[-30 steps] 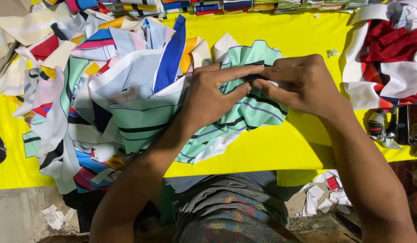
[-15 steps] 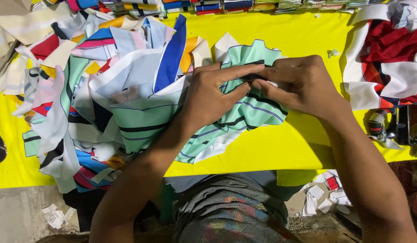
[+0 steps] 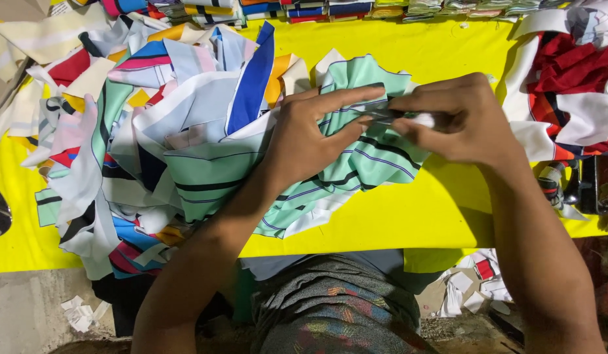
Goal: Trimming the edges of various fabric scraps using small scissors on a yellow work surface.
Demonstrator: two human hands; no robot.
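Right now both hands are meeting over a mint-green striped fabric piece (image 3: 356, 151) that is lying on the yellow counter (image 3: 409, 216), at the right edge of a big heap of cut fabric pieces (image 3: 153, 144). The left hand (image 3: 313, 134) is lying on the cloth with its fingers (image 3: 350, 95) stretched toward the right, pinching the upper edge of the piece. The right hand (image 3: 458, 118) is coming in from the right and is gripping that same edge between thumb and fingertips, touching the left hand's fingertips; a small pale bit is showing inside this grip, too blurred to tell what it is. At the counter's right end a pile of red and white fabric (image 3: 566, 85) is sitting well apart from the hands. Along the far edge, folded stacks of cloth (image 3: 304, 8) are lining up.
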